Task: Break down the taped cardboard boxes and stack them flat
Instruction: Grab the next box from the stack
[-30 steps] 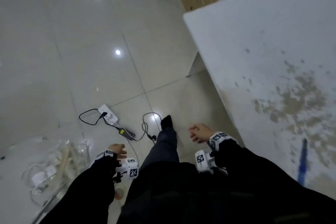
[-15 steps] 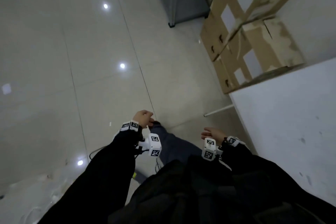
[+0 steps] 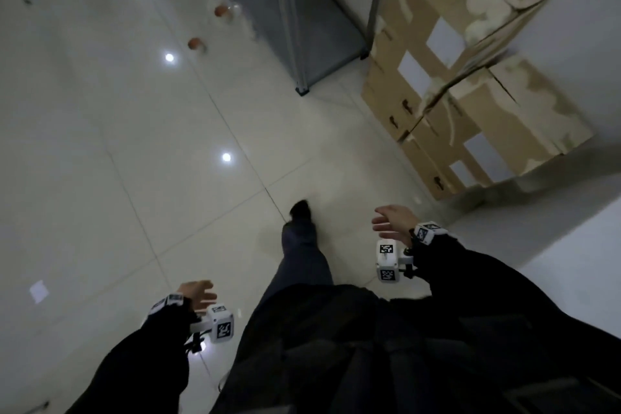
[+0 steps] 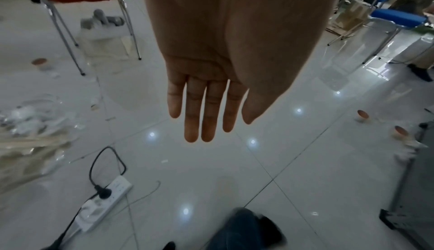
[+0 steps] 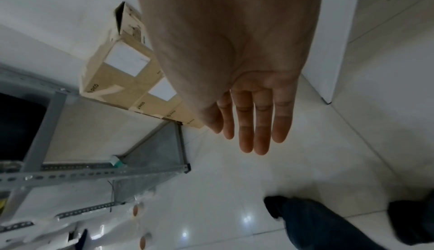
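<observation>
Several brown cardboard boxes (image 3: 463,77) with white labels and tape are stacked against the wall at the upper right of the head view; the same boxes (image 5: 131,79) show behind my right palm. My left hand (image 3: 198,294) hangs low at my left side, fingers straight and empty, and its fingers (image 4: 199,116) point down at the tiled floor. My right hand (image 3: 391,223) is held out ahead with straight fingers (image 5: 256,124), empty and well short of the boxes.
A grey metal shelf rack (image 3: 295,20) stands left of the boxes. A white table (image 3: 578,245) edge runs along my right. A power strip (image 4: 105,204) with cables lies on the floor behind. Small cups (image 3: 195,43) sit on the tiles. My leg (image 3: 302,239) steps forward.
I have walked forward and the boxes have come closer and larger in view. My left hand has dropped back to my side, and my right hand has swung forward.
</observation>
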Demonstrator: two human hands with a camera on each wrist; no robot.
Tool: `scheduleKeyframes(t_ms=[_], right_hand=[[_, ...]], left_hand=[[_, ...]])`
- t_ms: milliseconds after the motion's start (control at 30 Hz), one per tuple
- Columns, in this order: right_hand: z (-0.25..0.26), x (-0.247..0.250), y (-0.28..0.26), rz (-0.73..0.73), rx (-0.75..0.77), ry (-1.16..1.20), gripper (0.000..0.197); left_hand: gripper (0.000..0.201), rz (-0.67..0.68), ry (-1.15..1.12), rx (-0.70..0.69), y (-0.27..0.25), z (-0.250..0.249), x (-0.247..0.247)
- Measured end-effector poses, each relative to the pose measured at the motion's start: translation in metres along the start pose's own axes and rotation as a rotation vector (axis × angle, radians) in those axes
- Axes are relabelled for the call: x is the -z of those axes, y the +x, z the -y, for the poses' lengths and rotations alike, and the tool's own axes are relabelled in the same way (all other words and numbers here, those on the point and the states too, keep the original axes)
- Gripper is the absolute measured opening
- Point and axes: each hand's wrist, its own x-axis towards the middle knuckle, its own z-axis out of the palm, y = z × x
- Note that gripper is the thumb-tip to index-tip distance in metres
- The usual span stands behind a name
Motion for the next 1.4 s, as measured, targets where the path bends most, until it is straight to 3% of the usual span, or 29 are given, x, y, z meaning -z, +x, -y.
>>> scheduleKeyframes(t_ms=[200,367,500,600,633,667,700,733,767,800,833,900,1000,1100,1167,1267,1400], right_hand=[[0.077,0.026,0.059,-0.113,-0.048,0.183,0.018],[0.105,0.083,0.077,-0.27,-0.162,0.393,0.024],[0.095,0.134,0.087,-0.369,-0.246,0.62,0.038],[0.112,0.163,0.103,-0.349,-0.288,0.744,0.029],[0.127,0.172,0.108,-0.202,-0.242,0.734,0.024],[0.136,0.185,0.118,-0.083,-0.095,0.711,0.028],[0.148,0.203,0.133,-0.03,0.13,0.688,0.03],[0.166,0.215,0.147,-0.103,0.258,0.619,0.028],[0.191,0.221,0.158,-0.177,0.102,0.599,0.03],[0.226,0.228,0.159,-0.339,-0.054,0.663,0.037],[0.263,0.233,0.153,-0.543,-0.026,0.54,0.046],[0.317,0.239,0.158,-0.566,0.115,0.576,0.067],[0.358,0.241,0.182,-0.573,0.158,0.645,0.094],[0.362,0.244,0.205,-0.617,0.076,0.638,0.088],[0.361,0.243,0.216,-0.597,0.114,0.635,0.079],[0.36,0.239,0.218,-0.581,0.177,0.622,0.069],[0.369,0.229,0.195,-0.67,0.19,0.625,0.058]], left_hand=[[0.021,-0.023,0.077,-0.075,0.036,-0.172,-0.001],[0.027,0.098,0.277,-0.289,0.011,-0.369,-0.074],[0.024,0.208,0.488,-0.613,-0.048,-0.507,-0.171],[0.024,0.252,0.616,-0.963,-0.093,-0.588,-0.244],[0.021,0.231,0.658,-1.077,-0.105,-0.614,-0.265],[0.021,0.179,0.705,-1.173,-0.116,-0.639,-0.284],[0.021,0.108,0.73,-1.268,-0.127,-0.665,-0.301],[0.021,0.034,0.71,-1.351,-0.137,-0.689,-0.315],[0.022,-0.039,0.662,-1.415,-0.146,-0.71,-0.327],[0.024,-0.102,0.612,-1.446,-0.155,-0.729,-0.337],[0.028,-0.147,0.592,-1.446,-0.156,-0.747,-0.347],[0.045,-0.18,0.653,-1.389,-0.155,-0.78,-0.363],[0.075,-0.063,0.843,-1.19,-0.138,-0.814,-0.384],[0.087,0.047,0.892,-1.001,-0.106,-0.834,-0.393],[0.105,0.068,0.896,-0.965,-0.082,-0.844,-0.395],[0.089,0.126,0.922,-0.978,-0.089,-0.843,-0.388],[0.065,0.133,0.869,-1.116,-0.12,-0.832,-0.364]])
